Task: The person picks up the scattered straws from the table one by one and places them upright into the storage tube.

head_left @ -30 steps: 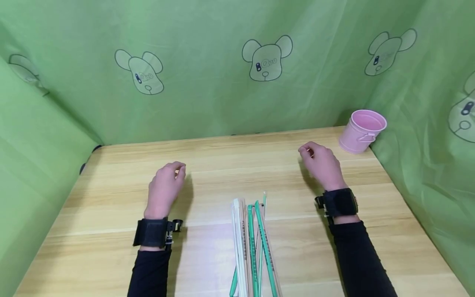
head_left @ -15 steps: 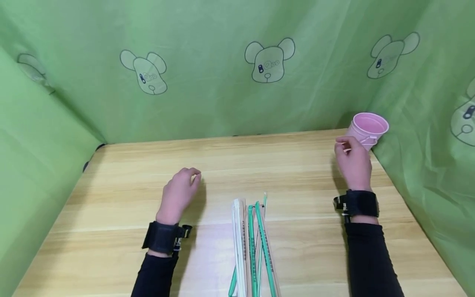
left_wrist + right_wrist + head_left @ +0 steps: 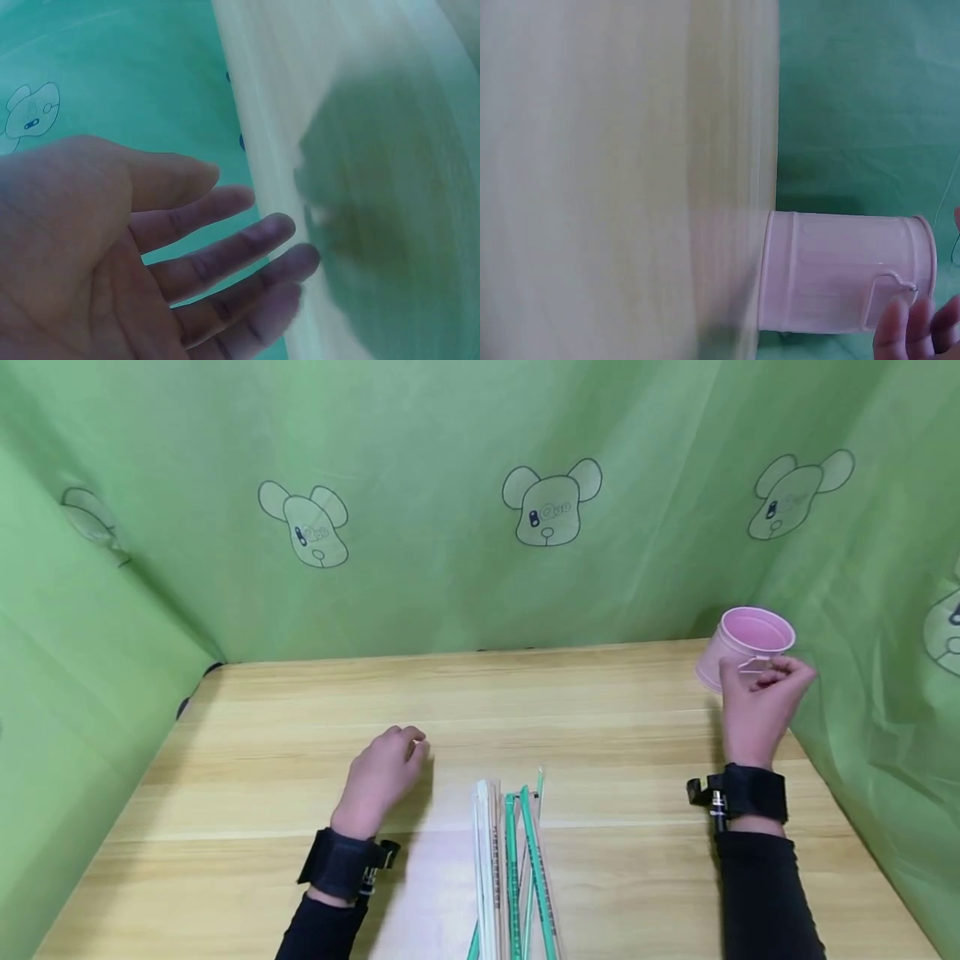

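My right hand (image 3: 759, 714) is at the near side of a pink metal bucket (image 3: 720, 662), thumb and fingers spread apart beside its small wire handle (image 3: 753, 662). In the right wrist view several fingertips (image 3: 919, 330) show close to the handle of the upright bucket (image 3: 829, 270); whether they touch it I cannot tell. My left hand (image 3: 382, 772) hovers above the wooden table, holding nothing. Seen from the left wrist, its fingers (image 3: 240, 247) are loosely bent and apart. Nearest to it lies a bundle of wrapped sticks or straws, some white (image 3: 486, 860) and some green (image 3: 513, 877).
Light wooden table (image 3: 300, 710) fills the lower part of the head view. Green curtain (image 3: 420, 527) with bear-head prints hangs behind it and along both sides. The bucket stands at the table's back right corner, close to the curtain.
My right hand has moved right to the bucket, and its thumb and fingers have spread. My left hand has shifted right, towards the bundle. The bucket and the bundle stay in place.
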Tool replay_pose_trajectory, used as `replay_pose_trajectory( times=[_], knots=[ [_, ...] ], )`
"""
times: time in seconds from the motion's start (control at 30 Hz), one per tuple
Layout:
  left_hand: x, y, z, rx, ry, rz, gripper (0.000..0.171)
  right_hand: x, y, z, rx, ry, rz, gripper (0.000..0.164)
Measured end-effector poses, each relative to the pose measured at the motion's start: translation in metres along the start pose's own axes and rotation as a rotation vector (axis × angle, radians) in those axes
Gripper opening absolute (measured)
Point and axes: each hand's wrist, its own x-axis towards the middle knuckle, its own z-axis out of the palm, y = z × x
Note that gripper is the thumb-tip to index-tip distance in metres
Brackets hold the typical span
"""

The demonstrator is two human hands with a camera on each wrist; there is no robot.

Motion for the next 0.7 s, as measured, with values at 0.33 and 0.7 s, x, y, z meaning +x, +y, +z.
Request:
replay_pose_trajectory(
  times=[0.33, 0.7],
  knots=[
    [-0.002, 0.0, 0.01, -0.129, -0.068, -0.04, 0.028, 0.014, 0.001, -0.001, -0.002, -0.081, 0.091, 0.092],
    [-0.011, 0.006, 0.014, -0.138, -0.105, -0.053, 0.031, 0.026, -0.001, -0.008, 0.017, -0.178, 0.124, 0.091]
  ],
)
